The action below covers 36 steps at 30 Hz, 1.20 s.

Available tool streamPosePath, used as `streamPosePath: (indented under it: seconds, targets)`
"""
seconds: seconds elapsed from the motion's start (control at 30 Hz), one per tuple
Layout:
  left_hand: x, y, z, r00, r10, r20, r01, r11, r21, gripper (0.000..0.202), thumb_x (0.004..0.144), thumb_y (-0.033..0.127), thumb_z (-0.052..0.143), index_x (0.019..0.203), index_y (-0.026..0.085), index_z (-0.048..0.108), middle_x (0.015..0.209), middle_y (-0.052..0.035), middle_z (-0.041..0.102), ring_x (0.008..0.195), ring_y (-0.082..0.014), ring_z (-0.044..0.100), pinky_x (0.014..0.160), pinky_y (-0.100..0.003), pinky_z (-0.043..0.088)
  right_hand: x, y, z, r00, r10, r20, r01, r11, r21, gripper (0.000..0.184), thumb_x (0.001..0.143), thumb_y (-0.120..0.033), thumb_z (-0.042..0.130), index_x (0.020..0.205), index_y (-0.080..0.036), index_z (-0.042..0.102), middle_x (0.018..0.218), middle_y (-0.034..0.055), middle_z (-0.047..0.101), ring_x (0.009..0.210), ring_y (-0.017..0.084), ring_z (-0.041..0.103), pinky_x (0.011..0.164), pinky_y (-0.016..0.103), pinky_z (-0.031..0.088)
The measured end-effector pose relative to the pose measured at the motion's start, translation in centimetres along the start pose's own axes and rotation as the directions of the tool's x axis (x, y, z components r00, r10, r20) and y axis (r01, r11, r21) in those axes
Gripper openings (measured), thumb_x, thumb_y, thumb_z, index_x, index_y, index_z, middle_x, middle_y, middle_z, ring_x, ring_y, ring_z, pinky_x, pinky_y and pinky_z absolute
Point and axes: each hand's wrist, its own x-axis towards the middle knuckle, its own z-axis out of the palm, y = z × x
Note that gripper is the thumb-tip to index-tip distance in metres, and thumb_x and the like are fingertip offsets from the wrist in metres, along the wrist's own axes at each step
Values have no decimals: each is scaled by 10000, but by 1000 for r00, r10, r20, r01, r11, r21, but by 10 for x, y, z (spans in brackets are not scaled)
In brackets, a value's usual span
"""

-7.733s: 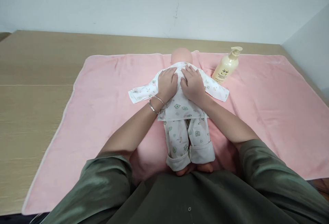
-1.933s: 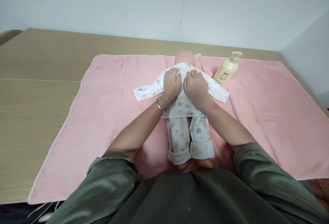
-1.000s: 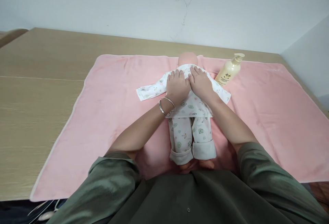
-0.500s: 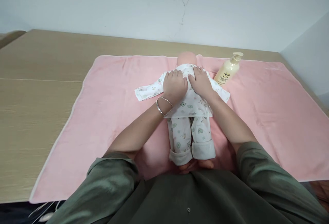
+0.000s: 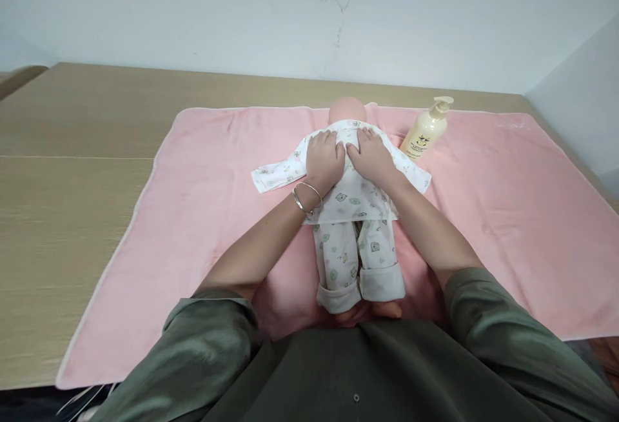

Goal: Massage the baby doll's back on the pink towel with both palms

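A baby doll (image 5: 351, 215) in white printed clothes lies face down on a pink towel (image 5: 203, 215), its bald head (image 5: 346, 108) pointing away from me. My left hand (image 5: 323, 160), with two bangles on the wrist, rests flat on the doll's upper back, fingers together. Beside it my right hand (image 5: 371, 156) lies flat on the same part of the back. Both palms press on the cloth and hold nothing. The doll's bare feet (image 5: 367, 311) reach my body at the table's near edge.
A cream pump bottle (image 5: 427, 130) stands on the towel just right of the doll's shoulder. The towel covers a wooden table (image 5: 68, 215) that runs to a white wall behind. My green sleeves fill the bottom of the view.
Both hands have stayed on the doll's upper back, sliding slightly up and down over the cloth. The doll and the bottle lie as before.
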Motion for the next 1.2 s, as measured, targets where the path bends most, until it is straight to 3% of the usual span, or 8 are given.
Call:
streamPosePath:
  seconds: [0.1, 0.17, 0.27, 0.4, 0.63, 0.93, 1.07, 1.2]
  targets:
    - [0, -3, 2, 1000, 5, 17, -5, 1000, -30, 490, 948, 226, 296, 1303, 59, 589, 1392, -185, 599, 1339, -287, 523, 1194, -470, 364, 5, 3, 3, 998, -43, -50, 41, 998, -52, 621, 997, -324, 370, 1458, 92, 392, 1515, 280, 431, 1454, 377, 370, 1236, 506, 255]
    - [0, -4, 3, 1000, -10, 14, 11, 999, -50, 490, 939, 223, 309, 1306, 69, 595, 1391, -168, 605, 1331, -280, 529, 1189, -455, 374, 3, 2, 5, 993, -82, -89, 74, 993, -89, 580, 991, -322, 373, 1378, 95, 484, 1411, 297, 536, 1362, 393, 474, 1185, 516, 325]
    - [-1, -6, 6, 999, -35, -22, 33, 996, -77, 478, 932, 230, 332, 1299, 96, 607, 1367, -137, 629, 1300, -271, 552, 1176, -437, 393, 0, 2, 9, 986, -93, -139, 81, 993, -89, 509, 986, -325, 384, 1278, 46, 574, 1283, 265, 634, 1241, 370, 567, 1129, 493, 390]
    - [-3, -8, 8, 997, -55, -46, 51, 994, -95, 471, 938, 233, 349, 1312, 91, 598, 1402, -133, 608, 1343, -253, 526, 1197, -410, 381, 0, 8, 18, 979, -86, -187, 79, 996, -42, 557, 995, -332, 379, 1413, 24, 475, 1450, 228, 530, 1391, 340, 454, 1219, 480, 281]
    - [-11, 4, 2, 999, 46, -28, -46, 999, -28, 499, 960, 220, 293, 1331, 43, 577, 1423, -168, 585, 1377, -279, 497, 1215, -445, 357, 11, 31, 14, 978, -196, -72, 202, 976, 85, 624, 985, -414, 458, 1491, -51, 424, 1598, 176, 351, 1517, 293, 283, 1264, 464, 222]
    - [7, -5, -10, 993, -23, 118, 27, 999, -26, 450, 937, 263, 351, 1264, 86, 605, 1312, -173, 645, 1259, -302, 570, 1155, -464, 409, -20, -4, 7, 990, -96, -101, 88, 993, -75, 560, 997, -256, 351, 1472, 31, 427, 1510, 268, 443, 1443, 379, 400, 1211, 531, 303]
    - [-7, 11, -11, 996, -5, 85, -2, 996, 88, 489, 973, 242, 285, 1308, 18, 562, 1381, -230, 586, 1341, -356, 507, 1175, -521, 357, -11, 1, -1, 996, -91, -1, 91, 995, -45, 581, 1000, -255, 353, 1501, 38, 370, 1553, 271, 375, 1485, 366, 333, 1236, 505, 272]
    - [-16, 18, -11, 995, 26, 95, -29, 999, 36, 523, 965, 212, 292, 1403, -7, 477, 1508, -219, 480, 1452, -352, 394, 1235, -530, 281, 1, 11, -1, 995, -94, 27, 93, 996, 15, 596, 1005, -287, 326, 1516, 19, 341, 1584, 245, 334, 1510, 351, 282, 1243, 551, 242]
